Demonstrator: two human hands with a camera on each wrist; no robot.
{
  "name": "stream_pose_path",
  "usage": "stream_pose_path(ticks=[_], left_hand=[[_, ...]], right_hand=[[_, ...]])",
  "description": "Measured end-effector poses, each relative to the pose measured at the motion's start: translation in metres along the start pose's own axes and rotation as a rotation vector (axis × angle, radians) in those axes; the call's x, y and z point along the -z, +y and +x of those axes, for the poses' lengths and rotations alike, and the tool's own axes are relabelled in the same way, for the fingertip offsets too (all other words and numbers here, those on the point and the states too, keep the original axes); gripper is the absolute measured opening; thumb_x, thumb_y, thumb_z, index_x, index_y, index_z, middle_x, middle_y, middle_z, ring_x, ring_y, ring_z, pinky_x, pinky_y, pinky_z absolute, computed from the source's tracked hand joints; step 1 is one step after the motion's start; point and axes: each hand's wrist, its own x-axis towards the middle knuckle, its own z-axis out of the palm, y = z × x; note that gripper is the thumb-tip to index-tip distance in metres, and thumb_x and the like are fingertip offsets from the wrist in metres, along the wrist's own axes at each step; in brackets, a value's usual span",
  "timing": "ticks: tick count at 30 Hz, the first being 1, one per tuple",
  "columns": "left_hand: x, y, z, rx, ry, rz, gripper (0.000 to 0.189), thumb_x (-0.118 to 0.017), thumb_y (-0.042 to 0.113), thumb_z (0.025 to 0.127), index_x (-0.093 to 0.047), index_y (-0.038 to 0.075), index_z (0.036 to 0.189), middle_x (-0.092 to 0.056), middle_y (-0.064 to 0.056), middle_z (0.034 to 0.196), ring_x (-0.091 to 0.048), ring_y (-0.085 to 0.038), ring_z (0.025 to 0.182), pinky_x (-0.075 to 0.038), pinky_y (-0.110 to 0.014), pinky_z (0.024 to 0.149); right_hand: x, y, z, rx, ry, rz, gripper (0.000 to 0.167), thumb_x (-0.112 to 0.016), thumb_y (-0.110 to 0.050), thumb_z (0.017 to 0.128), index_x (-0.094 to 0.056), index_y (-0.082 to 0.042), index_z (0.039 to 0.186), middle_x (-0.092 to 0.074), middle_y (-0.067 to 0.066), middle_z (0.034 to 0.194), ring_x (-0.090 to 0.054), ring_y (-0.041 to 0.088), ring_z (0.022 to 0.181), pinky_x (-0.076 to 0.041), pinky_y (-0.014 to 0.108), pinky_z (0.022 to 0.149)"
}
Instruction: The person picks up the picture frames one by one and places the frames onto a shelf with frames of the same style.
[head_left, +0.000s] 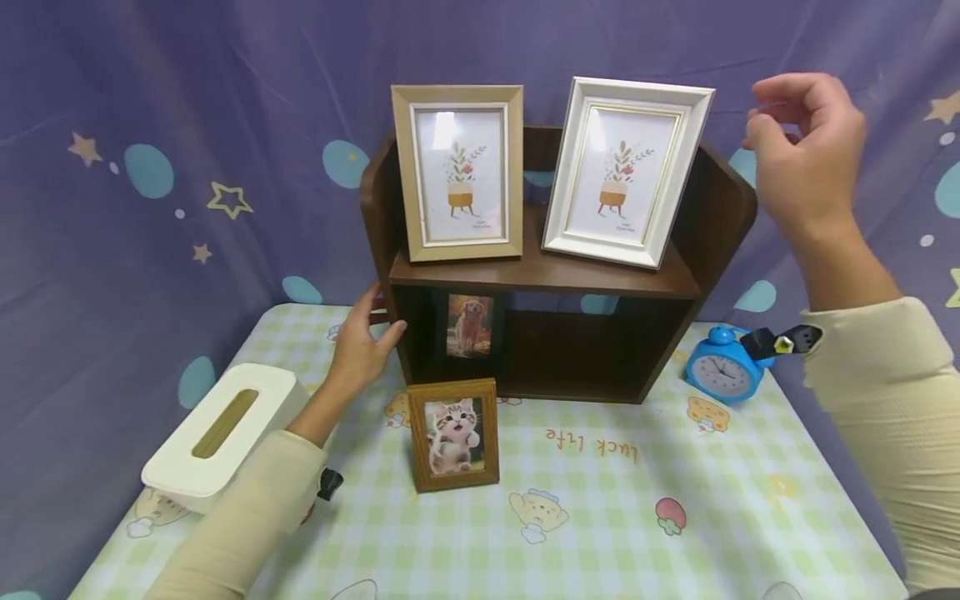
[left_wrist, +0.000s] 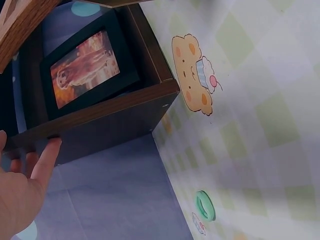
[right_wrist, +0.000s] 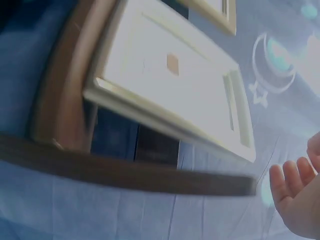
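My left hand touches the left side of a dark brown wooden shelf, its thumb near the front edge. In the left wrist view, its fingers reach onto the side panel. Holding nothing, my right hand hovers in the air right of a white picture frame, fingers loosely bent and apart from it. That frame stands turned a little on the upper shelf, beside a beige picture frame; both show a potted plant. Inside the lower compartment, at left, stands a black frame with a dog photo.
A brown wooden frame with a cat photo stands on the checked tablecloth before the shelf. To the left is a white tissue box; at right, a blue alarm clock. A green ring lies left of the shelf. Purple curtain hangs behind.
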Motion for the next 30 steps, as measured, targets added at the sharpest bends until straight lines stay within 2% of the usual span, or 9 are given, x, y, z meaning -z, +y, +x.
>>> stream_pose_path(ticks=[2, 3, 5, 9, 13, 15, 20, 26, 30], left_hand=[[0.0, 0.0, 0.0, -0.006, 0.011, -0.015, 0.068, -0.07, 0.008, 0.095, -0.037, 0.002, 0.154, -0.056, -0.026, 0.139, -0.063, -0.046, 0.119, -0.051, -0.059, 0.103], [0.0, -0.001, 0.0, -0.009, 0.015, -0.021, 0.068, -0.07, 0.007, 0.095, -0.038, 0.002, 0.154, -0.056, -0.027, 0.139, -0.063, -0.046, 0.119, -0.051, -0.059, 0.102], [0.0, -0.001, 0.001, -0.013, 0.02, -0.032, 0.066, -0.069, 0.007, 0.095, -0.039, 0.002, 0.153, -0.056, -0.027, 0.138, -0.064, -0.047, 0.118, -0.052, -0.059, 0.102], [0.0, -0.001, 0.001, -0.014, 0.022, -0.027, 0.065, -0.068, 0.007, 0.095, -0.039, 0.001, 0.153, -0.056, -0.028, 0.139, -0.063, -0.047, 0.119, -0.05, -0.058, 0.105], [0.001, -0.002, 0.001, -0.021, 0.035, -0.021, 0.066, -0.068, 0.006, 0.095, -0.038, 0.0, 0.153, -0.056, -0.029, 0.138, -0.063, -0.048, 0.118, -0.048, -0.058, 0.107], [0.001, -0.002, 0.001, -0.025, 0.047, -0.019, 0.066, -0.068, 0.006, 0.095, -0.038, 0.0, 0.153, -0.057, -0.029, 0.137, -0.064, -0.048, 0.117, -0.048, -0.058, 0.107], [0.001, -0.005, -0.001, -0.024, 0.054, -0.024, 0.066, -0.069, 0.005, 0.094, -0.038, 0.001, 0.153, -0.057, -0.029, 0.136, -0.064, -0.048, 0.116, -0.051, -0.059, 0.103], [-0.001, -0.004, -0.001, -0.024, 0.03, -0.027, 0.067, -0.068, 0.004, 0.095, -0.037, 0.002, 0.154, -0.056, -0.029, 0.137, -0.064, -0.048, 0.117, -0.051, -0.057, 0.104], [-0.003, -0.001, 0.001, -0.037, 0.026, -0.021, 0.067, -0.069, 0.004, 0.094, -0.038, 0.002, 0.154, -0.056, -0.028, 0.136, -0.064, -0.046, 0.117, -0.051, -0.055, 0.104]], right_hand=[[-0.003, -0.001, -0.016, 0.06, 0.005, 0.058, 0.023, -0.058, -0.002, 0.092, -0.074, -0.013, 0.103, -0.064, -0.009, 0.096, -0.063, 0.004, 0.081, -0.053, 0.014, 0.074], [-0.004, -0.001, -0.024, 0.096, -0.019, 0.089, 0.023, -0.058, -0.001, 0.091, -0.074, -0.011, 0.103, -0.065, -0.007, 0.096, -0.064, 0.006, 0.081, -0.054, 0.014, 0.073], [-0.004, 0.001, -0.044, 0.167, -0.097, 0.105, 0.021, -0.059, 0.003, 0.09, -0.074, -0.003, 0.104, -0.067, -0.008, 0.095, -0.065, 0.006, 0.082, -0.055, 0.013, 0.073], [-0.006, 0.006, -0.085, 0.277, -0.296, 0.043, 0.022, -0.062, 0.009, 0.087, -0.071, 0.008, 0.107, -0.067, -0.005, 0.099, -0.065, 0.001, 0.086, -0.054, 0.009, 0.074], [-0.015, 0.014, -0.12, 0.287, -0.468, 0.034, 0.024, -0.064, 0.012, 0.088, -0.071, 0.004, 0.109, -0.068, 0.007, 0.104, -0.066, 0.002, 0.095, -0.055, 0.008, 0.079], [-0.023, 0.02, -0.134, 0.227, -0.549, 0.093, 0.024, -0.064, 0.012, 0.089, -0.07, 0.004, 0.111, -0.068, 0.01, 0.106, -0.066, 0.005, 0.096, -0.056, 0.011, 0.08], [-0.053, 0.042, -0.167, 0.03, -0.732, 0.22, 0.023, -0.062, 0.005, 0.096, -0.064, 0.008, 0.119, -0.068, 0.006, 0.112, -0.066, 0.007, 0.098, -0.059, 0.018, 0.08], [-0.088, 0.066, -0.211, -0.11, -0.9, 0.254, 0.032, -0.064, 0.0, 0.096, -0.06, 0.002, 0.129, -0.063, 0.019, 0.129, -0.066, 0.023, 0.109, -0.059, 0.022, 0.086], [-0.104, 0.079, -0.241, -0.197, -0.979, 0.278, 0.043, -0.065, -0.003, 0.097, -0.055, -0.002, 0.138, -0.058, 0.02, 0.137, -0.063, 0.034, 0.117, -0.058, 0.028, 0.096]])
